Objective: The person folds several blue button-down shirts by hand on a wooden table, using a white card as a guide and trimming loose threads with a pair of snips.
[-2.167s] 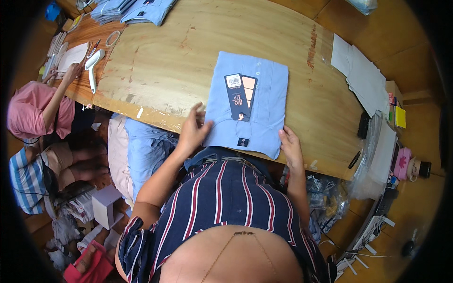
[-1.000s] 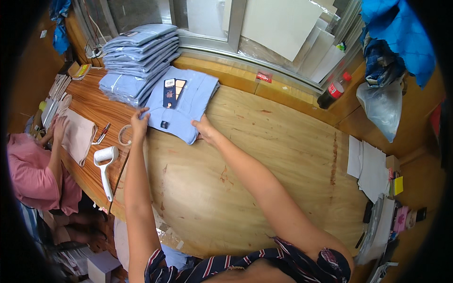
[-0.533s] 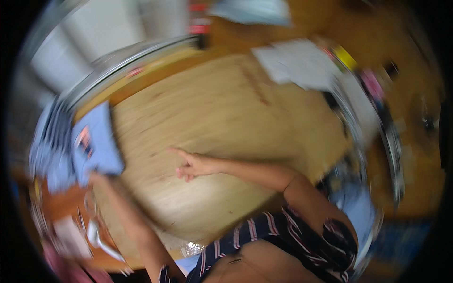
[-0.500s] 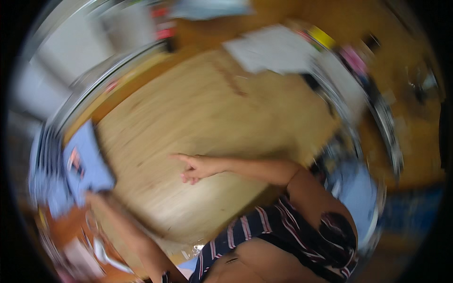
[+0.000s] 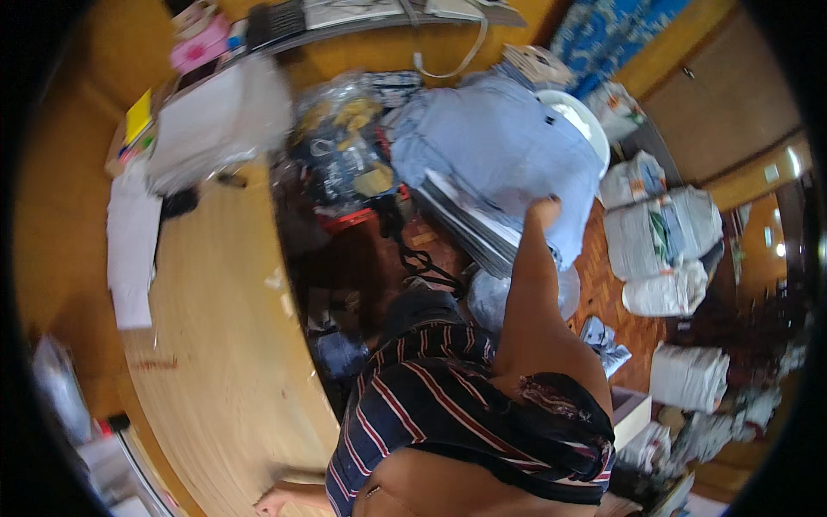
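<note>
A tall pile of light blue folded garments (image 5: 491,129) stands beyond me, to the right of the wooden table. My right hand (image 5: 543,211) reaches out to the pile and touches its near right part; its fingers are mostly hidden against the cloth. At the lower edge, my left hand (image 5: 274,500) is low over the near end of the wooden table (image 5: 224,345). Blur and the picture's edge keep its fingers from showing clearly, and I see no object in it.
Left of the pile lie clear plastic-wrapped goods (image 5: 340,146). White packed bundles (image 5: 642,233) line the floor at right. A white tub (image 5: 577,121) stands behind the pile. Plastic-covered sheets (image 5: 228,121) lie at the table's far end.
My view has swung right, from the table to the garment pile. My right hand has gone from over the table to the pile. My left hand has come away from the folded blue garments.
</note>
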`<state>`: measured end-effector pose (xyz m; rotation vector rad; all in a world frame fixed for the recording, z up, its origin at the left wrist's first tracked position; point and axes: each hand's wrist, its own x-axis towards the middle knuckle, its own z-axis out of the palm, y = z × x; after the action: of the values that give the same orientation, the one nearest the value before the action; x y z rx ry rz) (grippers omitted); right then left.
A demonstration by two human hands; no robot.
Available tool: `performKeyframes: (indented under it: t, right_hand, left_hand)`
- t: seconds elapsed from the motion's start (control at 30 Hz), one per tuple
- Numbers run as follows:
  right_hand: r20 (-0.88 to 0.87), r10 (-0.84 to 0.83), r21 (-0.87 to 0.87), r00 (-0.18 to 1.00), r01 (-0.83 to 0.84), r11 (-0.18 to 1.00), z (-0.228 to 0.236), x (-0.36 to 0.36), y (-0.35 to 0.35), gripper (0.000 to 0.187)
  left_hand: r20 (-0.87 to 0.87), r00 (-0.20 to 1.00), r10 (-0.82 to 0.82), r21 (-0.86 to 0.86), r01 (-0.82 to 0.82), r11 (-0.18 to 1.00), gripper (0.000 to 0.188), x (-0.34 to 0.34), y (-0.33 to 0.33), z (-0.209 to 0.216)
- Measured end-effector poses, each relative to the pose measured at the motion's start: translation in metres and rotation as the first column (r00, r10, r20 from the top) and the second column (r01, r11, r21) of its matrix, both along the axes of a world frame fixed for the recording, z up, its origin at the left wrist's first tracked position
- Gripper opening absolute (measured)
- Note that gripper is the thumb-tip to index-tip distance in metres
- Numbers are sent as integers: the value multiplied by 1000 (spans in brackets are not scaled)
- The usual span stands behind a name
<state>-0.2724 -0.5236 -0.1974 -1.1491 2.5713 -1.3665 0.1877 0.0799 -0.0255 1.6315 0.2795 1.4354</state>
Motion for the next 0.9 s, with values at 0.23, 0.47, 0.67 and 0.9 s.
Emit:
performKeyframes:
  t: [0.23,0.47,0.67,0.9]
  right_hand:
    - [209,-270,646,940,74,759,-8,-146,45,38]
    - [146,-418,671,897,221,708,-16,-168,24,44]
    - [432,-291,789,854,-202,580,-32,-202,16,30]
    - [-3,-284,725,959,198,660,-24,-192,35,22]
  left_hand:
    - [-80,965,-248,-238,223,945,52,4,-125,10]
    - [-122,770,-626,-108,617,779,50,-20,-247,5]
    - [-234,614,-754,21,778,628,48,-56,-305,-9]
    - [-238,563,-791,87,824,560,49,-79,-279,-16]
